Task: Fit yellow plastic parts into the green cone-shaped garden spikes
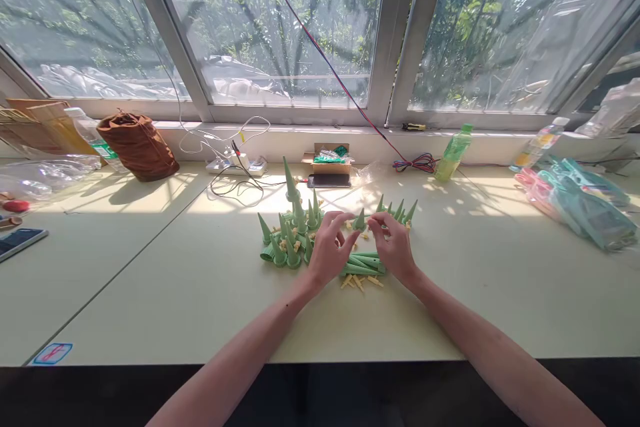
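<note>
Many green cones [279, 252] are already standing; tubes [365, 263] and cream pegs [358, 282] are lying loose. Left hand [331, 247] and right hand [395, 247] are curling fingers beside one small cone [359, 220], grip unclear.

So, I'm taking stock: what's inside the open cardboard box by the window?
The cardboard box holds something bright green, showing at its open top. Whatever lies beneath is covered from view.

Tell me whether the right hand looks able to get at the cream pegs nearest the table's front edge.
Probably yes: the cream pegs lie on the near side of the green tubes, close to the right hand, with nothing lying over them.
</note>
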A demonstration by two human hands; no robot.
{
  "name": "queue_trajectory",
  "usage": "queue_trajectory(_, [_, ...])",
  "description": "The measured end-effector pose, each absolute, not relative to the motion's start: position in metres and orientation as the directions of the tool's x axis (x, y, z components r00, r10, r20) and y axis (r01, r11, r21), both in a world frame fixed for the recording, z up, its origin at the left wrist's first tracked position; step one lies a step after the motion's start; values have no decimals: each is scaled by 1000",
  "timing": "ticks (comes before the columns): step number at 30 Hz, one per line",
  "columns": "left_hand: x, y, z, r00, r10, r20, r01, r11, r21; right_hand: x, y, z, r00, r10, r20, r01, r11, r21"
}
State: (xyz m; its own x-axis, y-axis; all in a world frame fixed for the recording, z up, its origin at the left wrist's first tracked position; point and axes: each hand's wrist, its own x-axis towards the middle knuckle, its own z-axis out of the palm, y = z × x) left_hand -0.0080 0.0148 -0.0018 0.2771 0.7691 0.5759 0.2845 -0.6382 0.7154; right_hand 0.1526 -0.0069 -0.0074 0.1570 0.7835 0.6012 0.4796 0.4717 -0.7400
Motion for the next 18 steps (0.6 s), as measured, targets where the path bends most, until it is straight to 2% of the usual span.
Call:
queue_trajectory(4, [-8,13,5,249,829,502,227,-553,802,153,-8,-7,190,738,647,504,492,-710])
queue_trajectory(10, [-9,13,12,275,848,452,224,-514,828,153,-9,-5,39,701,712,535,587,-607])
queue_trajectory(18, [-10,10,15,311,861,402,181,-469,865,154,-7,-8,94,717,691,506,563,-653])
